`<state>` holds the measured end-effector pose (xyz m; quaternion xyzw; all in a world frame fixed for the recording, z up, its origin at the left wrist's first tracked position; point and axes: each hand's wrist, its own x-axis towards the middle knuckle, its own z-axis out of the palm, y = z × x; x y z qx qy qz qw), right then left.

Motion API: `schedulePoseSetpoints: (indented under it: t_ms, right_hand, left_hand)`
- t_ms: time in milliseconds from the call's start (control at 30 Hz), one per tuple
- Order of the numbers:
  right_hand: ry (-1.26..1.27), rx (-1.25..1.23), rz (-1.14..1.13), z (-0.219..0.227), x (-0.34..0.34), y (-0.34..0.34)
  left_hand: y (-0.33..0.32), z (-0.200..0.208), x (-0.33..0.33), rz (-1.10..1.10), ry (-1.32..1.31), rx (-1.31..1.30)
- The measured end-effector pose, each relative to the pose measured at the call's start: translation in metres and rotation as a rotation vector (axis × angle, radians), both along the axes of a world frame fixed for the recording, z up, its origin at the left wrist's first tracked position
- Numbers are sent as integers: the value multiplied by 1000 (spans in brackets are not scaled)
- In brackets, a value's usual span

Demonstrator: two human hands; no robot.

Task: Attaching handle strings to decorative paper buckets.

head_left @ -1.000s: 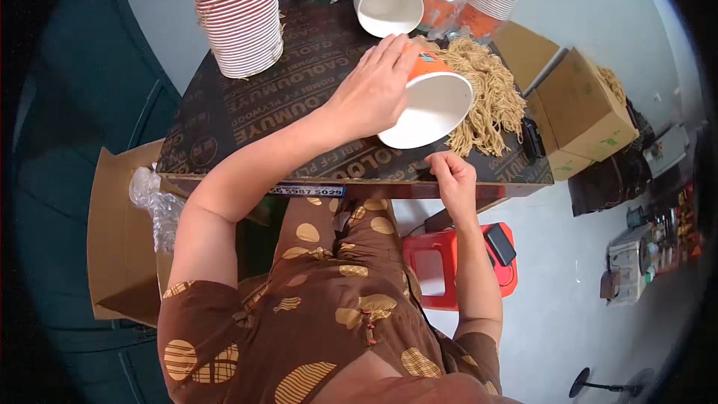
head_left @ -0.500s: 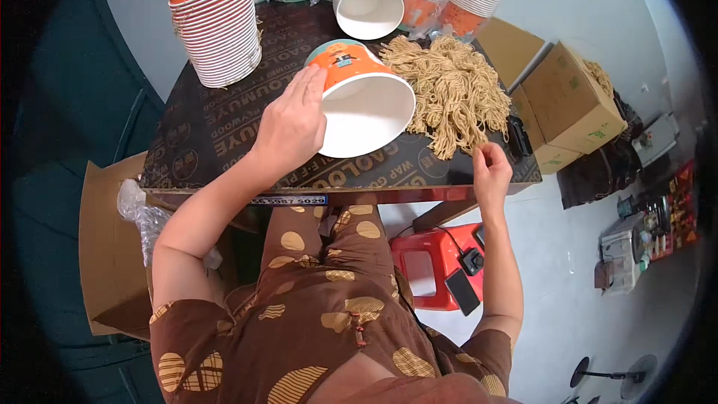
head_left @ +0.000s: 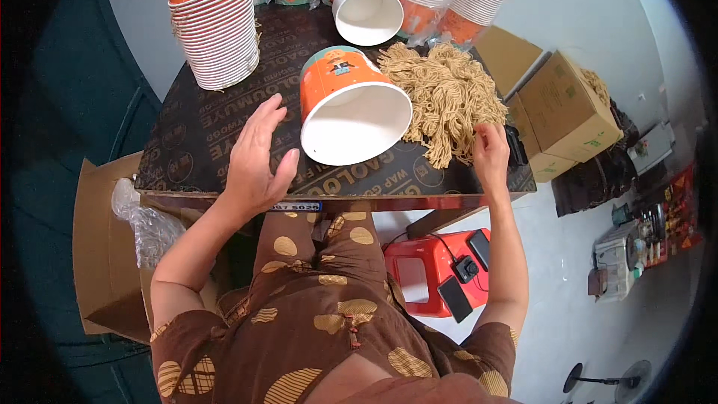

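Orange-printed paper, white inside: a wide bucket (head_left: 349, 107) lies on its side on the counter (head_left: 277, 52), just left of a heap of tan, noodle-like strands (head_left: 449, 97), its mouth turned toward the worker and neither hand on it. The worker's left hand (head_left: 259, 155), against the bucket's side half a second ago, has come away and hangs just to its left, grip spread, thumb apart from the fingers. At the heap's right edge, the right hand (head_left: 491, 157) has its grip drawn together, thumb and fingertips seeming to pinch the strands; how many are caught cannot be made out. The release suggests the bucket needs no steadying where it lies, leaving the strands to the right hand alone. Behind, a second bucket (head_left: 368, 13) also lies tipped, while a tall nested stack (head_left: 217, 37) stands rims down at left
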<state>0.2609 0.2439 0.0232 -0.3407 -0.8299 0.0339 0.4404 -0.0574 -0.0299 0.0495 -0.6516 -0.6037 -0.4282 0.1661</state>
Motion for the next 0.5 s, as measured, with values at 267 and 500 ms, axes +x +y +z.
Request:
schedulePoseSetpoints:
  t_ms: [267,500]
  right_hand:
    - [-52,16,62,4,-3,2]
    - [-168,103,-21,5,-21,-7]
  left_hand:
    - [-8,-10,0,-26,-89,6]
    - [-9,-14,8,-35,-100,-2]
